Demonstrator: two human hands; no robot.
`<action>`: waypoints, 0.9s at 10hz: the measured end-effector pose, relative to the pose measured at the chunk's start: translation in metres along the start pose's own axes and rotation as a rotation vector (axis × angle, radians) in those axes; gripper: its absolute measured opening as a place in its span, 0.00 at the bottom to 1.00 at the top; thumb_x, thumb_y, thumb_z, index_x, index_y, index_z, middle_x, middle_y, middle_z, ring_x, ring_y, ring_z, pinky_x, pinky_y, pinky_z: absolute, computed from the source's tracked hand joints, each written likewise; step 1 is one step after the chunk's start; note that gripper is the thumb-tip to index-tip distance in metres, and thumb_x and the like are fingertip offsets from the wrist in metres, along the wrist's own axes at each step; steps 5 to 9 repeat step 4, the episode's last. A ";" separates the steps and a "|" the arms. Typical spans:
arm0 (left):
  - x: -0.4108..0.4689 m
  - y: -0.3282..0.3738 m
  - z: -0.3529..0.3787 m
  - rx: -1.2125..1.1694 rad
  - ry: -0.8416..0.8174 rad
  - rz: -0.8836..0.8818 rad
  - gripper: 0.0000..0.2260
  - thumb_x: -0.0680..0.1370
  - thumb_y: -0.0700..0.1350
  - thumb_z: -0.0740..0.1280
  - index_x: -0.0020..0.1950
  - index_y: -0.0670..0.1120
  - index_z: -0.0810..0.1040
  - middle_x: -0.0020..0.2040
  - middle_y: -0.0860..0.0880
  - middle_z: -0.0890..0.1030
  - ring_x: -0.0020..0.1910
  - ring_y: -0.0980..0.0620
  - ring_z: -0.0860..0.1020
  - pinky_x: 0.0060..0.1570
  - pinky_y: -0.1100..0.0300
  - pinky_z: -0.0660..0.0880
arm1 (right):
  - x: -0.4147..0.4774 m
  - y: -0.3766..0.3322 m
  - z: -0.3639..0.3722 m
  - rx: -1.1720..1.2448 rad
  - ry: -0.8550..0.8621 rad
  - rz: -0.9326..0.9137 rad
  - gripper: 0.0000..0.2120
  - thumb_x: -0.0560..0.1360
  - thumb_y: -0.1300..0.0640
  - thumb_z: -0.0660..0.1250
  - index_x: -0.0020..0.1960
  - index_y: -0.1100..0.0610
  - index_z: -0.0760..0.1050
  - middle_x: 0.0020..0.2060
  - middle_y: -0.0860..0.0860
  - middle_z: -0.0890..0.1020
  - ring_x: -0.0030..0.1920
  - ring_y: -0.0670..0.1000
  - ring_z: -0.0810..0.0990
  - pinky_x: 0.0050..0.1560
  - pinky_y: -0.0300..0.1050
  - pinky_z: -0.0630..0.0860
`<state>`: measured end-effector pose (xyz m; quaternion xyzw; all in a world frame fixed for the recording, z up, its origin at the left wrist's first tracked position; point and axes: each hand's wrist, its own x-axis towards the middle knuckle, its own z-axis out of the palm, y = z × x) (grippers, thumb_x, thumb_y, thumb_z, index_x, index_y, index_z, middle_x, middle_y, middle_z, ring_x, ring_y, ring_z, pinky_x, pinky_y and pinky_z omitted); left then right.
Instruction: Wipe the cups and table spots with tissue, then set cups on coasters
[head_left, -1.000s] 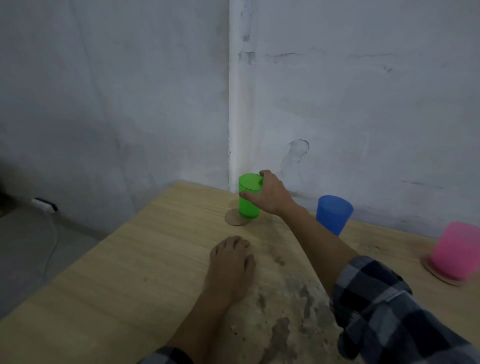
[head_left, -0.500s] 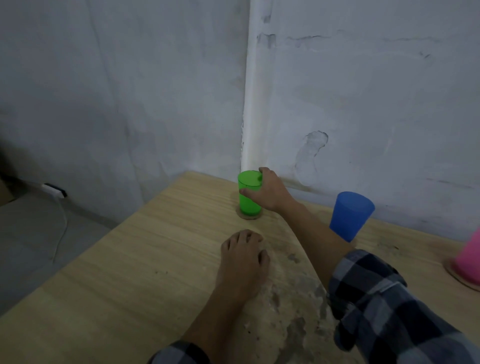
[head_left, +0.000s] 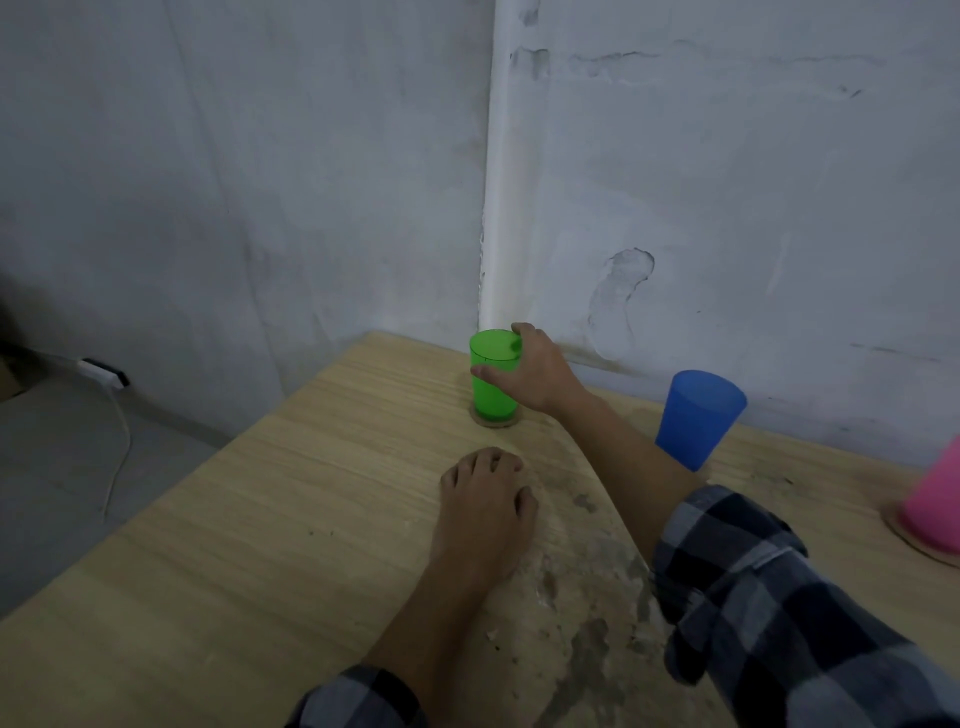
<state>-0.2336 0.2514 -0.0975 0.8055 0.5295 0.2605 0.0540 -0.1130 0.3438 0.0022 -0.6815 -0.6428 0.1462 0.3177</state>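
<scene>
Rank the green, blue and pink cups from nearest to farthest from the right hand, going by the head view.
1. Green cup: gripped by the right hand, leftmost of the three.
2. Blue cup: in the middle, to that hand's right.
3. Pink cup: far right, cut off by the picture's edge.

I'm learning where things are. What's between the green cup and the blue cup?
In the head view, the right hand, gripping the green cup, and its forearm lie there.

wall (head_left: 727, 208) close behind green cup (head_left: 491, 387)
</scene>
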 end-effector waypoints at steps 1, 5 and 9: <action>-0.001 -0.001 0.000 0.000 -0.009 -0.003 0.15 0.76 0.55 0.57 0.61 0.55 0.72 0.62 0.55 0.73 0.62 0.52 0.70 0.62 0.53 0.64 | 0.001 0.003 0.001 -0.003 -0.006 -0.006 0.46 0.67 0.40 0.75 0.75 0.60 0.59 0.69 0.58 0.68 0.68 0.58 0.69 0.67 0.56 0.69; 0.005 -0.006 -0.002 0.015 -0.011 -0.033 0.15 0.74 0.55 0.57 0.59 0.56 0.73 0.59 0.55 0.74 0.60 0.52 0.71 0.58 0.53 0.65 | -0.014 0.024 -0.006 0.143 0.048 -0.035 0.51 0.64 0.41 0.78 0.77 0.55 0.56 0.69 0.54 0.67 0.68 0.54 0.69 0.67 0.56 0.69; 0.005 -0.006 -0.002 0.015 -0.011 -0.033 0.15 0.74 0.55 0.57 0.59 0.56 0.73 0.59 0.55 0.74 0.60 0.52 0.71 0.58 0.53 0.65 | -0.014 0.024 -0.006 0.143 0.048 -0.035 0.51 0.64 0.41 0.78 0.77 0.55 0.56 0.69 0.54 0.67 0.68 0.54 0.69 0.67 0.56 0.69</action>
